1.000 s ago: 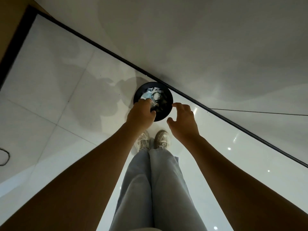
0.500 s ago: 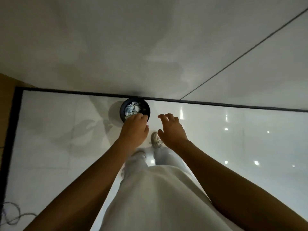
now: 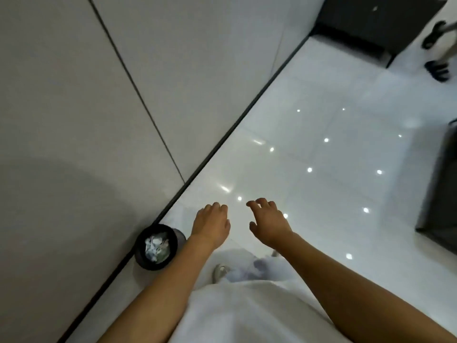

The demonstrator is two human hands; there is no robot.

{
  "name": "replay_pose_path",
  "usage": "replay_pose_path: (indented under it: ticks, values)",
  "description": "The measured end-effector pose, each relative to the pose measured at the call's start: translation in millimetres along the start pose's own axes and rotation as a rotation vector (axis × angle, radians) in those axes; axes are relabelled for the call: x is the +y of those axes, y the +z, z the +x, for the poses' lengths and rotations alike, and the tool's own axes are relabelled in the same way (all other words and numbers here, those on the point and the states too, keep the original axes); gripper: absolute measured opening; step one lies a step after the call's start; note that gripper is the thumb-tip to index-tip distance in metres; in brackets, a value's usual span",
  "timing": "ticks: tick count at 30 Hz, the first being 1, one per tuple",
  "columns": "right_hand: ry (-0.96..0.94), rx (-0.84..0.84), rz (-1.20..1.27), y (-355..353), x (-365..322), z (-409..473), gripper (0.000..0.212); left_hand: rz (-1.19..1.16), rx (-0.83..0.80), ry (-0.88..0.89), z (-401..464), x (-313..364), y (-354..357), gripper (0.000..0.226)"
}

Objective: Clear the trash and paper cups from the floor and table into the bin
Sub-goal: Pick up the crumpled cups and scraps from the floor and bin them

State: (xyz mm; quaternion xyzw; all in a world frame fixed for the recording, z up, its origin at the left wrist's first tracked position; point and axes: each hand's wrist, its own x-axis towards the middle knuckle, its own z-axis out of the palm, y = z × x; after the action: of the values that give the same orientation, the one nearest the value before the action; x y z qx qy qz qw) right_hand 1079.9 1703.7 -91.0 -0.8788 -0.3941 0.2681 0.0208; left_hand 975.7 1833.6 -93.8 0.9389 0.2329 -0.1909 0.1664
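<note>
A small round black bin (image 3: 141, 258) stands on the glossy white floor against the wall's dark baseboard, at lower left. Crumpled white paper trash (image 3: 156, 245) fills it. My left hand (image 3: 211, 225) hangs in front of me just right of the bin, fingers loosely curled, holding nothing. My right hand (image 3: 268, 222) is level with it a little to the right, fingers relaxed and spread, also holding nothing. Neither hand touches the bin.
A grey panelled wall (image 3: 99, 95) fills the left side. A dark cabinet (image 3: 371, 23) stands at the top right, with another person's dark shoes (image 3: 436, 68) beside it. A dark piece of furniture (image 3: 440, 194) sits at the right edge. My shoe (image 3: 220, 271) shows below.
My view has swung right, away from the bin, which now sits at lower left. Both hands have come off the bin and hang over the open floor.
</note>
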Motion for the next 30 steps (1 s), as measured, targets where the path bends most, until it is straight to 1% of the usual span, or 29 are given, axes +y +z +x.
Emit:
replay_pose_path:
  ticks: [5, 9, 12, 14, 18, 22, 30]
  values:
    - [0.267, 0.103, 0.109, -10.9, 92.2, -61.3, 0.054, 0.119, -0.056, 0.263, 26.2, 101.3, -6.9, 0.038]
    - [0.454, 0.150, 0.197, -6.6, 171.0, -118.1, 0.054, 0.205, -0.101, 0.428, 37.4, 196.7, 2.5, 0.035]
    - [0.555, 0.171, 0.261, -1.2, 232.0, -160.3, 0.055, 0.247, -0.139, 0.531, 39.7, 273.7, 17.0, 0.035]
    - [0.606, 0.171, 0.297, 3.9, 277.4, -191.1, 0.055, 0.259, -0.155, 0.582, 40.0, 330.9, 31.3, 0.037]
    - [0.665, 0.166, 0.360, 12.1, 350.7, -238.0, 0.053, 0.269, -0.181, 0.618, 42.4, 419.4, 55.4, 0.038]
    - [0.736, 0.216, 0.420, 11.2, 427.1, -285.1, 0.053, 0.285, -0.212, 0.664, 41.8, 510.1, 76.2, 0.040]
    - [0.892, 0.338, 0.565, 0.4, 548.5, -348.8, 0.052, 0.339, -0.233, 0.795, 56.9, 665.5, 102.2, 0.041]
